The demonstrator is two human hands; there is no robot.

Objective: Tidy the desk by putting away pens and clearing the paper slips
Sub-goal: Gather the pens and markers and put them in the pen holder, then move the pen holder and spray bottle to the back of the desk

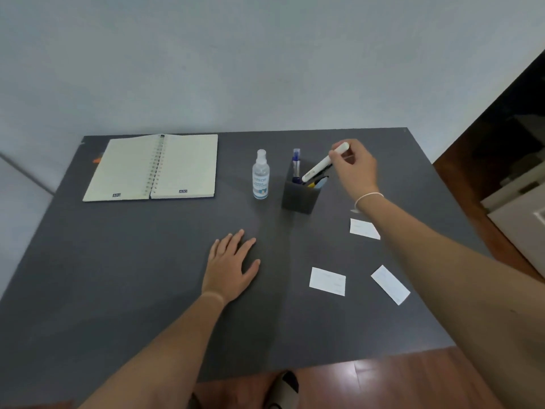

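While right hand [355, 169] pinches white marker [324, 163] near its upper end, marker tilted, lower tip inside dark pen holder [299, 196], centre-right of frame. Holder already has blue pen [296, 163] upright, plus yellow and pale-blue items. Left hand [231, 268] flat on grey desk [132, 261], lower centre, fingers spread, gripping nothing. Three paper slips on desk, lower right: one [364, 228] beside right forearm, one [327, 281] below holder, one [390, 284] angled further right. Sanitizer bottle [260, 175] just left of holder. Open spiral notebook [153, 168] upper left.

Head camera looks steeply down over desk [147, 261].
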